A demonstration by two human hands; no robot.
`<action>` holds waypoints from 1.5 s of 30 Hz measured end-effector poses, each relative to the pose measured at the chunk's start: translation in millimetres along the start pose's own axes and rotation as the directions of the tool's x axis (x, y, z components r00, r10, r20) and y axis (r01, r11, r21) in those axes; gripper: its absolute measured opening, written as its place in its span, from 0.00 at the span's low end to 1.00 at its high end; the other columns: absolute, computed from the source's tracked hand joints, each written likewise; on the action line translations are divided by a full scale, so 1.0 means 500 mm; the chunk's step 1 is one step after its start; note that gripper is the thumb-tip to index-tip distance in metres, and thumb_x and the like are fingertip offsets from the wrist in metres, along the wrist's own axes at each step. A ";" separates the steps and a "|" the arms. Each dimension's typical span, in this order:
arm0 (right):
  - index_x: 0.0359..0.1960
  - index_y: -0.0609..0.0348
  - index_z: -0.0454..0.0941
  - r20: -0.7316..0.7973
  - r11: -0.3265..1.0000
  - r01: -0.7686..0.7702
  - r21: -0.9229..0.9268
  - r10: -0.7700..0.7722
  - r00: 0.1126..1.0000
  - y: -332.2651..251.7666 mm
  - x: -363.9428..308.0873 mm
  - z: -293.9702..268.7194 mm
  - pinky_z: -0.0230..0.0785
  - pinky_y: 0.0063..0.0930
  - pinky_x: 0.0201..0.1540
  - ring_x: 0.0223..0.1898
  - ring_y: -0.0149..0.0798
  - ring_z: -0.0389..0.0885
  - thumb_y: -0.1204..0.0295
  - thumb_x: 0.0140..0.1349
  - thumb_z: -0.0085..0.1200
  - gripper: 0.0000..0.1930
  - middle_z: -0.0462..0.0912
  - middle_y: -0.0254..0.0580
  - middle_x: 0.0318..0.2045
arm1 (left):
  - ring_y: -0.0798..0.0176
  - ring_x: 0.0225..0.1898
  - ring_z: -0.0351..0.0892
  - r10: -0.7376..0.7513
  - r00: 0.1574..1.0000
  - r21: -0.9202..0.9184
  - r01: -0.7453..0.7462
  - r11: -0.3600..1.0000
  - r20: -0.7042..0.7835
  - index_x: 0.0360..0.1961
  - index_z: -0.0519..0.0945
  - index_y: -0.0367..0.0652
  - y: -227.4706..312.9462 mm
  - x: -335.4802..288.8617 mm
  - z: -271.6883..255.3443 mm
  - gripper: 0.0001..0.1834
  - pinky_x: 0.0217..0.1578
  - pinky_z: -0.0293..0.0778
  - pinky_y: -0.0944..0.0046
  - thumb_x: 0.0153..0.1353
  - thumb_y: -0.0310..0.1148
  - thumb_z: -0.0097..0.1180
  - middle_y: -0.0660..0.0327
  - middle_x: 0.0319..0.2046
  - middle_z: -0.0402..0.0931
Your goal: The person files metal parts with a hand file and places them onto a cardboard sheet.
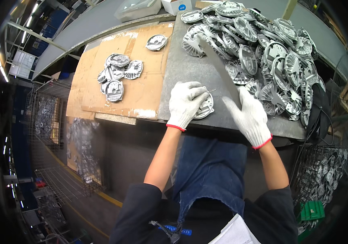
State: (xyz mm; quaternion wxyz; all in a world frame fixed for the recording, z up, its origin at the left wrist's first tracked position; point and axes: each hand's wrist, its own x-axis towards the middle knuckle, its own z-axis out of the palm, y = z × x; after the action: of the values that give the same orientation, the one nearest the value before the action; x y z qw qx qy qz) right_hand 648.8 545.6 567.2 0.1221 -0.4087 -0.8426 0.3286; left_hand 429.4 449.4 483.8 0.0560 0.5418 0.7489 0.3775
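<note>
At the front edge of the grey metal tabletop (178,69), my left hand (187,101), in a white knit glove with a red cuff, is closed over a round cast-metal part (207,109). The fingers cover the part's left side; its right rim shows. My right hand (250,117), gloved the same way, grips the lower end of a long flat file (221,70). The file's blade points away and to the left, over the tabletop toward the heap. It is apart from the part under my left hand.
A large heap of similar cast parts (259,53) fills the right side. Cardboard (141,87) to the left bears several finished-looking parts (117,67) and a single one (156,42). A clear bin (137,10) stands behind. Wire cages (46,118) and a green crate (312,210) flank the table.
</note>
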 end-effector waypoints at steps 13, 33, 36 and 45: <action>0.53 0.60 0.82 0.067 0.925 0.129 0.357 -0.163 0.984 0.006 0.172 0.097 0.81 0.45 0.52 0.47 0.55 0.91 0.58 0.67 0.71 0.21 0.90 0.54 0.44 | 0.47 0.55 0.87 0.054 0.996 0.035 -0.052 0.998 -0.064 0.43 0.97 0.48 0.001 0.003 -0.002 0.13 0.59 0.82 0.50 0.60 0.40 0.77 0.56 0.49 0.93; 0.55 0.63 0.81 0.200 0.813 -0.144 0.564 0.034 0.979 0.093 0.125 0.089 0.80 0.35 0.35 0.27 0.32 0.85 0.62 0.72 0.72 0.20 0.88 0.42 0.35 | 0.68 0.43 0.90 -0.415 0.908 -0.583 0.366 0.726 0.055 0.57 0.89 0.33 0.049 0.010 -0.023 0.17 0.49 0.88 0.66 0.69 0.20 0.75 0.57 0.46 0.90; 0.56 0.62 0.81 0.217 0.795 -0.194 0.575 0.080 0.973 0.111 0.121 0.108 0.80 0.34 0.34 0.25 0.30 0.83 0.62 0.72 0.72 0.20 0.88 0.41 0.36 | 0.68 0.41 0.90 -0.335 0.942 -0.659 0.231 0.715 -0.034 0.56 0.90 0.33 0.052 0.009 -0.020 0.16 0.47 0.88 0.66 0.69 0.20 0.76 0.59 0.42 0.90; 0.51 0.62 0.81 -0.025 0.955 0.054 0.293 -0.049 0.998 0.165 0.128 0.166 0.80 0.28 0.34 0.27 0.27 0.84 0.64 0.71 0.74 0.18 0.87 0.37 0.33 | 0.67 0.44 0.94 -0.301 0.951 -0.307 0.307 0.901 0.068 0.62 0.90 0.33 0.033 0.007 -0.025 0.20 0.52 0.87 0.65 0.71 0.28 0.74 0.52 0.45 0.96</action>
State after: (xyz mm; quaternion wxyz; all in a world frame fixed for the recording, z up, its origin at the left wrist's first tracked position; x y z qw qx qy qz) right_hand 618.9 594.4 446.7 0.1972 -0.3667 -0.7938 0.4433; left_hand 434.5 448.2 504.2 0.2066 0.4058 0.7540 0.4733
